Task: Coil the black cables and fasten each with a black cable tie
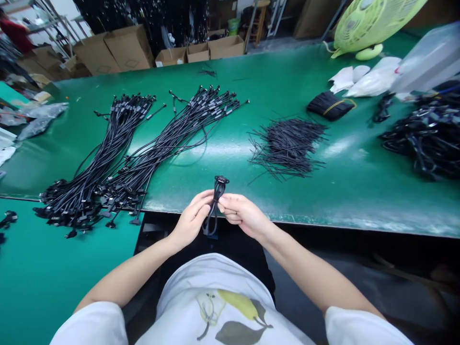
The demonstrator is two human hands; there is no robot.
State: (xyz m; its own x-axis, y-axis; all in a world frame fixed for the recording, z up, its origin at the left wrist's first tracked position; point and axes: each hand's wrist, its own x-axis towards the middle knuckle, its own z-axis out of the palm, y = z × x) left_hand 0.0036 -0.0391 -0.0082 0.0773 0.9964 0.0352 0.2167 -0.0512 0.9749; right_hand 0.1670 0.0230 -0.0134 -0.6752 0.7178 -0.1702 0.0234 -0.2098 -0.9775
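A black cable [216, 191], folded into a small bundle with a connector at its top, is held upright at the table's front edge. My left hand [194, 214] is closed around the bundle's left side. From the right, my right hand [244, 213] pinches at the middle of the bundle; a twist tie there is too small to make out clearly. To the left lie two long bunches of black cables [118, 124] [172, 139] with connectors at both ends. A loose pile of thin black ties [293, 143] lies to the right.
Farther right are a banded black bundle [330, 105], a heap of black cables [427, 136], white plastic bags [377, 76] and a yellow-green fan [373, 21]. Cardboard boxes [129, 48] stand behind the green table [230, 155]. At the far left a person [16, 33] is partly visible.
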